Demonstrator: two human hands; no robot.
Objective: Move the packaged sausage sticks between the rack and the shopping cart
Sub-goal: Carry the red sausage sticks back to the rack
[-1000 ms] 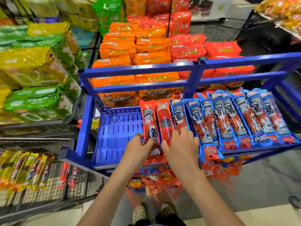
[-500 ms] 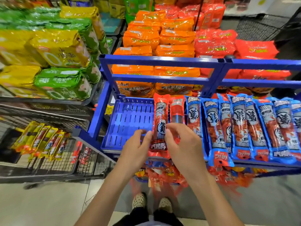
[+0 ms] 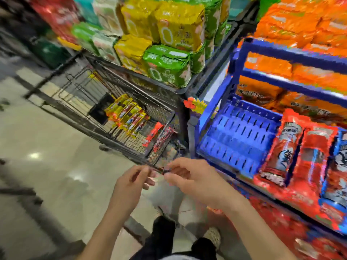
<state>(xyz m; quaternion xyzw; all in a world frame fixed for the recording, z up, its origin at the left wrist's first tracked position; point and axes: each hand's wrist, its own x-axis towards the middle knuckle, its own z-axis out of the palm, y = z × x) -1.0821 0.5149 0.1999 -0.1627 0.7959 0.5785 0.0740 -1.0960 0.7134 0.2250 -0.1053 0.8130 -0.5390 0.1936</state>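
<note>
The blue rack (image 3: 236, 139) stands at the right with red sausage stick packs (image 3: 287, 147) and a blue pack (image 3: 339, 162) lying on its tray. Left of it is the wire shopping cart (image 3: 159, 113), holding several yellow sausage packs (image 3: 127, 115) and red ones (image 3: 154, 134). My left hand (image 3: 131, 184) and my right hand (image 3: 197, 179) meet just in front of the cart's near corner. Together their fingertips pinch a thin dark-red pack end (image 3: 161, 169); blur hides the remainder of it.
Shelves behind the cart carry green and yellow noodle bags (image 3: 169, 66), and orange bags (image 3: 293, 27) are stacked behind the rack. Pale tiled floor (image 3: 47, 147) spreads to the left. My shoes (image 3: 212, 235) show below.
My view swung left from the rack toward the cart. Both hands left the red packs on the tray and moved left to the cart's corner, now pinching a red pack end.
</note>
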